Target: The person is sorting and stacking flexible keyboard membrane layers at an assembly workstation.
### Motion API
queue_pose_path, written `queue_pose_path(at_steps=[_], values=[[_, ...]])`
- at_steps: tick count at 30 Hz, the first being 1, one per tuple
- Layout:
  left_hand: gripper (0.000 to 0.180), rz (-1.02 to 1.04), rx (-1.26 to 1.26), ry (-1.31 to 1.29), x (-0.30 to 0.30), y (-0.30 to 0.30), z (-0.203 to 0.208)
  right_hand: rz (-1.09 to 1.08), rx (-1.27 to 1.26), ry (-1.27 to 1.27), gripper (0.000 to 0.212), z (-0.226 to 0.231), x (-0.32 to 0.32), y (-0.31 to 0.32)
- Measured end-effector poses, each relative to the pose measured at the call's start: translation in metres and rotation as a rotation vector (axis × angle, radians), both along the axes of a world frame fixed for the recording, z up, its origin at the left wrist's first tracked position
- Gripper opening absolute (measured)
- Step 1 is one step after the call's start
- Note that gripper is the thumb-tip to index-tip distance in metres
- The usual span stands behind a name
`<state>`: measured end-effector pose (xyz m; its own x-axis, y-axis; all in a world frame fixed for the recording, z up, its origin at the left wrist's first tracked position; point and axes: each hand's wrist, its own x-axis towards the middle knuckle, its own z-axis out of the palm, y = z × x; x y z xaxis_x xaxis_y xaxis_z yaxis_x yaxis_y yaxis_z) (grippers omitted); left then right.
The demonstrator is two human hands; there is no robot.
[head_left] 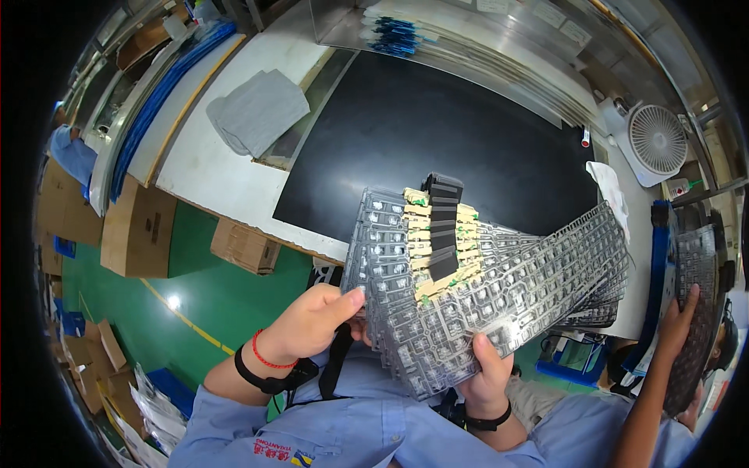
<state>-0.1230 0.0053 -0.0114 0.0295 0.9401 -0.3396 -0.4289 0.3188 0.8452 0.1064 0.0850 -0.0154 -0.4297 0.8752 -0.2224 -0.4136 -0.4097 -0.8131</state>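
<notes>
The left hand and right hand both pinch the fanned grid sheets, at the fan's 9 and 6 o'clock; the fan sits at 4 o'clock in view. Red lettering marks the shirt at 7 o'clock; pale labels at 1 o'clock are too small to read.

We look down from head height, wide fisheye, close above left hand and right hand, facing across the desk.
</notes>
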Motion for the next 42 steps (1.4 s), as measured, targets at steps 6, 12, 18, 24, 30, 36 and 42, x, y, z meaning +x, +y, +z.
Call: queue_pose_path(at_steps=[6, 12, 18, 24, 30, 36, 42], values=[[0.036, -0.02, -0.027, 0.127, 0.001, 0.002, 0.008, -0.007, 0.03, -0.027, 0.055, 0.002, -0.001, 0.001], [0.03, -0.011, -0.012, 0.105, 0.004, 0.001, 0.008, 0.02, 0.049, -0.102, 0.052, -0.001, 0.01, 0.003], [0.031, 0.126, -0.044, -0.089, 0.007, 0.001, 0.0, 0.007, -0.005, -0.111, 0.051, -0.003, 0.006, 0.001], [0.037, -0.034, -0.043, 0.202, 0.003, 0.001, 0.004, -0.014, -0.011, -0.035, 0.055, 0.002, 0.012, 0.004], [0.031, 0.109, -0.056, 0.057, 0.006, 0.002, 0.003, -0.051, 0.015, -0.026, 0.06, 0.005, 0.015, 0.004], [0.022, 0.03, -0.04, 0.18, 0.006, -0.001, 0.0, -0.068, 0.077, -0.008, 0.061, 0.012, 0.021, 0.0], [0.019, 0.056, -0.076, 0.139, 0.009, 0.0, 0.004, -0.078, 0.045, -0.045, 0.061, 0.011, 0.017, 0.0]])
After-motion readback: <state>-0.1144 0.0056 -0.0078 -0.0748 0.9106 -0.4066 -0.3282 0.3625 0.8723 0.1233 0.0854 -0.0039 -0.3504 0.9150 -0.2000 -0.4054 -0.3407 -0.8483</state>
